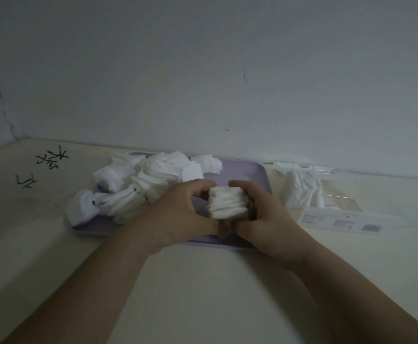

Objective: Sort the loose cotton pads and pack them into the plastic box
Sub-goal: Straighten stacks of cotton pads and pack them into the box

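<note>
Both hands over the near-centre of the lilac tray (249,173). Left hand (182,214) and right hand (262,214) curl fingers round one small stack of cotton pads (227,202), squeezed between them above the tray. Loose pad heap (138,184) covers the tray's left and far part. Clear plastic box (327,192) sits right of the tray, some pads (302,189) inside. Black marker writing (46,165) on table (203,294), far left.

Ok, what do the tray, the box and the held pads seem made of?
Tray: likely plastic, lilac and matte, with a smooth rounded moulded rim. Box: clear thin plastic; the table shows through its walls. Pads: soft white cotton, judging by fuzzy layered edges.
</note>
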The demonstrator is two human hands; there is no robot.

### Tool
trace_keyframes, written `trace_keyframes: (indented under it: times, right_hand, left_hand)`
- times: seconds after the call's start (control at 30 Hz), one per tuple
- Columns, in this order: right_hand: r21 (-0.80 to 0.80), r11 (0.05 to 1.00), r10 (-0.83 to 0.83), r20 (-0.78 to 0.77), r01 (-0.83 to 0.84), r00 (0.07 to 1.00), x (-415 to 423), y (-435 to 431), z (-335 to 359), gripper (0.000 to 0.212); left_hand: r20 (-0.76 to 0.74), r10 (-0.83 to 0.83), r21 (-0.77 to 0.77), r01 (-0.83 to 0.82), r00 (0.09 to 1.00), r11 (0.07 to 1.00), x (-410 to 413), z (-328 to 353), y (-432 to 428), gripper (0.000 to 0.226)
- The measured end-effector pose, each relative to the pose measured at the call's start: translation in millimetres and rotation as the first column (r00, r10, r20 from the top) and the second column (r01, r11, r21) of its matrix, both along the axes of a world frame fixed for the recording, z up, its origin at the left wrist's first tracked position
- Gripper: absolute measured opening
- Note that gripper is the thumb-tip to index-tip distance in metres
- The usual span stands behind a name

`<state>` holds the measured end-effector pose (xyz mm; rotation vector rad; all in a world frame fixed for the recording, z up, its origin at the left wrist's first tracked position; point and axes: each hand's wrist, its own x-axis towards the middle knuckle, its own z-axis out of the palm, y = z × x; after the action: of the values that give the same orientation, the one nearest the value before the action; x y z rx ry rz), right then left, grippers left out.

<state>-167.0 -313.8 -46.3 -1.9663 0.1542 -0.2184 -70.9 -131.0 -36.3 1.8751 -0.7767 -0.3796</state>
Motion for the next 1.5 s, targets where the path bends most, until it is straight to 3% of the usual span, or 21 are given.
trace_keyframes:
  times: [0.1,0.2,0.3,0.37,0.47,0.67,0.77,0.87,0.97,1.13,1.2,1.3,1.4,1.5]
  right_hand:
    - [0.152,0.988,0.027,-0.013,-0.025,1.000,-3,3,3,0.086]
    - [0.404,0.914,-0.020,-0.043,0.036,0.999,0,8,11,0.057]
    - [0.275,0.950,-0.139,-0.053,0.148,0.989,3,18,14,0.073]
    - [0.245,0.953,-0.171,-0.046,0.177,0.984,7,24,14,0.070]
    - [0.281,0.943,-0.163,-0.073,0.178,0.984,9,25,11,0.053]
    - [0.468,0.873,-0.116,-0.072,0.136,0.991,8,22,12,0.053]
    - [0.426,0.904,-0.040,0.012,0.031,0.999,0,12,23,0.076]
    - [0.310,0.936,0.132,0.135,-0.168,0.982,-13,-3,43,0.041]
    - [0.297,0.939,0.121,0.180,-0.171,0.976,-22,-24,61,0.033]
    - [0.194,0.979,0.046,0.103,-0.065,0.994,-34,-61,76,0.021]
    - [0.232,0.973,-0.023,0.121,-0.006,0.992,-39,-73,81,0.016]
    - [0.272,0.939,-0.264,0.182,0.210,0.947,-44,-90,86,0.020]
    - [0.094,0.837,-0.545,0.236,0.539,0.805,-53,-110,88,0.025]
    - [-0.160,0.718,-0.648,0.201,0.677,0.735,-60,-129,85,0.032]
  left_hand:
    - [-0.039,0.005,0.034,-0.003,0.999,0.999,-3,3,-1,0.105]
    - [-0.050,-0.001,0.027,0.002,0.999,1.000,-10,7,-2,0.110]
    - [-0.055,-0.006,-0.005,0.005,0.998,1.000,-14,6,-6,0.097]
    - [-0.030,-0.006,-0.001,0.006,1.000,1.000,-17,6,-11,0.086]
    - [0.002,-0.042,-0.051,0.042,0.999,0.998,-24,5,-20,0.063]
    - [-0.030,0.044,-0.057,-0.045,0.999,0.997,-19,1,-18,0.057]
    - [-0.101,0.081,-0.201,-0.100,0.992,0.974,-19,9,-21,0.056]
    - [-0.211,0.041,-0.327,-0.110,0.977,0.939,-23,21,-19,0.054]
    - [-0.226,-0.011,-0.389,-0.080,0.974,0.918,-29,30,-26,0.059]
    - [-0.159,-0.049,-0.355,-0.011,0.986,0.935,-35,49,-64,0.059]
    - [-0.128,-0.037,-0.335,-0.009,0.991,0.942,-37,58,-82,0.058]
    - [-0.056,0.061,-0.289,-0.075,0.997,0.954,-39,67,-111,0.048]
    - [0.089,0.156,-0.210,-0.135,0.984,0.968,-40,63,-135,0.043]
    - [0.351,0.125,-0.006,-0.131,0.928,0.991,-41,51,-150,0.050]
